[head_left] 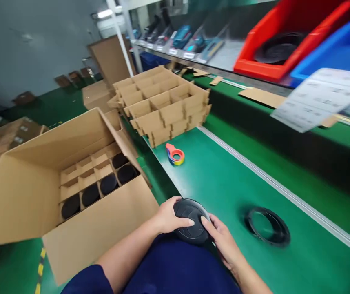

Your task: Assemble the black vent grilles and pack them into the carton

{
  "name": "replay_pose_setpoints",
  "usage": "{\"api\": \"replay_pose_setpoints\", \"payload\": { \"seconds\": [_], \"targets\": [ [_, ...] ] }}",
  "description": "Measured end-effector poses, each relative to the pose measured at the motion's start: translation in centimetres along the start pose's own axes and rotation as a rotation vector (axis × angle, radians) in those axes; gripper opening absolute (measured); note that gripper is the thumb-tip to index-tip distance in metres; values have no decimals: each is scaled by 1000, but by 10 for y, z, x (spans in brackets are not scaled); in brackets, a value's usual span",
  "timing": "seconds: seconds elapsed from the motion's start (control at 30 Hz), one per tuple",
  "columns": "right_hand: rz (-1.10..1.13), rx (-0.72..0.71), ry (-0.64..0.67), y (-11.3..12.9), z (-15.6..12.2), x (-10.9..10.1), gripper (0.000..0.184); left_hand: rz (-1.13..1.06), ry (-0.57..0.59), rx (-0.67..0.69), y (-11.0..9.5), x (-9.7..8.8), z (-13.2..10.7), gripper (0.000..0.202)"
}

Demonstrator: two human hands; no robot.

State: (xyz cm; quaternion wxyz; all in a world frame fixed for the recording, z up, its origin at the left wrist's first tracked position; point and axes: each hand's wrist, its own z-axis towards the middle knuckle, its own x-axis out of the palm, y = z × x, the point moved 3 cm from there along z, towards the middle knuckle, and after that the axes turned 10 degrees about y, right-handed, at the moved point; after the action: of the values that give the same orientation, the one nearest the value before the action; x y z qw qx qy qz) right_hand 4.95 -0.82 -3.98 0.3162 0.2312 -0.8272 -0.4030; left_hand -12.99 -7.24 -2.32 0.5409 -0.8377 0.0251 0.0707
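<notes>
Close to my body, at the near edge of the green work surface, I hold a round black plastic part (190,218) that looks like a lid or cover. My left hand (171,218) grips its left side, thumb lying across the top. On the right side my right hand (219,234) is closed round the rim, thumb pressed on top and the other fingers partly hidden beneath. A black ring (266,226) lies on the green surface to the right, apart from my hands. To the left stands an open cardboard box (101,220) with several round black parts (108,183) in its divider cells.
Stacked cardboard dividers (165,106) stand at the far end of the green surface (224,175). A colourful tape holder (175,154) lies before them. Above right are a red bin (285,45) with black parts, a blue bin (337,49) and a hanging paper sheet (318,98).
</notes>
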Motion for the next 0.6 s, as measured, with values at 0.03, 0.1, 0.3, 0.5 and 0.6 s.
{"api": "replay_pose_setpoints", "payload": {
  "seconds": [0.03, 0.1, 0.3, 0.5, 0.6],
  "targets": [
    [-28, 12, 51, 2, 5, 10, 57, -36, -46, -14, 6, -8, -8, 85],
    [-99, 30, 139, 5, 13, 30, 59, -121, -131, -26, 17, -22, -25, 78],
    [-244, 52, 274, 0, 43, 79, 72, -579, -363, 50, 56, -69, -58, 64],
    [-292, 143, 230, -31, 75, 122, 72, -900, -877, -51, 126, -193, -73, 59],
    [-327, 178, 206, -43, 82, 141, 67, -981, -1021, -107, 159, -270, -74, 57]
  ]
}}
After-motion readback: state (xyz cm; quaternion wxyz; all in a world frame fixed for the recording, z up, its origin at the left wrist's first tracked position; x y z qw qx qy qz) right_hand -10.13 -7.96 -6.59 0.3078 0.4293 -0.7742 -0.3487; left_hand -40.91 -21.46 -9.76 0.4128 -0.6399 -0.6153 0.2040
